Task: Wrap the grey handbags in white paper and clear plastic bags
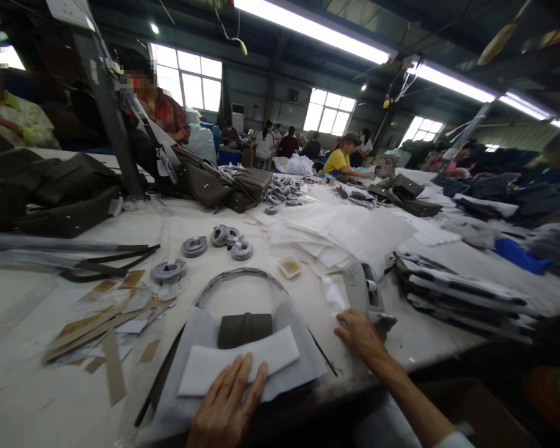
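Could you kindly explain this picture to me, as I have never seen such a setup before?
There is no machine here: these are a person's two bare hands, seen from a camera worn on the head, looking forward and down.

The left hand lies flat on a folded white padded sheet. Under that is a pale, thin wrapping sheet, with a dark olive rectangular piece lying just beyond. The right hand is at a grey plastic tape dispenser; whether it grips anything is unclear.

On the white table also lie grey wrapped coils, tan flat strips and a small white dish. Other people work further back.
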A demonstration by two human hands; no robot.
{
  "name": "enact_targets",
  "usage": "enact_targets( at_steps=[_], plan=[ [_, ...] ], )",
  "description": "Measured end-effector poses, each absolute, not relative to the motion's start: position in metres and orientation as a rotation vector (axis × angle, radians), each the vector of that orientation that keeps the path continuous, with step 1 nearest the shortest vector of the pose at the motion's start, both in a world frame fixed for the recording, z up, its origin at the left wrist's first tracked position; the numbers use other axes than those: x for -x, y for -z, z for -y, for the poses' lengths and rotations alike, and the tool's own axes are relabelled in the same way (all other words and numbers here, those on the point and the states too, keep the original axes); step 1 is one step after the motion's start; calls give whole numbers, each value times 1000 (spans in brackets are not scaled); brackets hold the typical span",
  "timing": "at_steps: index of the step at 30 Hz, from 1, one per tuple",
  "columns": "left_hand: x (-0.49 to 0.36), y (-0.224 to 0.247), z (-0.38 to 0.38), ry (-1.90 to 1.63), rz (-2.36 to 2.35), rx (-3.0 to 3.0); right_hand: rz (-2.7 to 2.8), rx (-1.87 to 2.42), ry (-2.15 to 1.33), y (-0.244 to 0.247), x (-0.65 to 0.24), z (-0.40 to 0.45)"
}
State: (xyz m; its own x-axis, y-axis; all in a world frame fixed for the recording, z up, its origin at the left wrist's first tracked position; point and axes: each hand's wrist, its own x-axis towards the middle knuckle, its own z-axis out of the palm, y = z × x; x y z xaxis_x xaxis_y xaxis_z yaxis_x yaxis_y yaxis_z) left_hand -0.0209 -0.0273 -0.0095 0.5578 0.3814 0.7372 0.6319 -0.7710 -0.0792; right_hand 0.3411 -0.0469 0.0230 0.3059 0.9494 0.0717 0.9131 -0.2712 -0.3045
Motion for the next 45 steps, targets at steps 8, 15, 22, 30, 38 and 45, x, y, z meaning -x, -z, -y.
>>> enact_targets(
  at_steps=[8,15,22,30,38,45],
  plan=[
    [17,2,34,809,868,2435,1698,2223,-192,-10,-343,53],
    [4,1,34,718,829,2440,1767,2163,-216,-35,-354,57],
    [-1,7,30,798,785,2466,1401,1956,-56,-80,-352,61],
    [6,-1,34,677,830,2537,1780,1710,-1526,-163,-262,130],
    [8,0,37,658,855,2594,1812,1253,-2054,-188,-197,78],
    [8,7,38,685,854,2538,2587,1870,-477,-137,-202,-54]
  ],
)
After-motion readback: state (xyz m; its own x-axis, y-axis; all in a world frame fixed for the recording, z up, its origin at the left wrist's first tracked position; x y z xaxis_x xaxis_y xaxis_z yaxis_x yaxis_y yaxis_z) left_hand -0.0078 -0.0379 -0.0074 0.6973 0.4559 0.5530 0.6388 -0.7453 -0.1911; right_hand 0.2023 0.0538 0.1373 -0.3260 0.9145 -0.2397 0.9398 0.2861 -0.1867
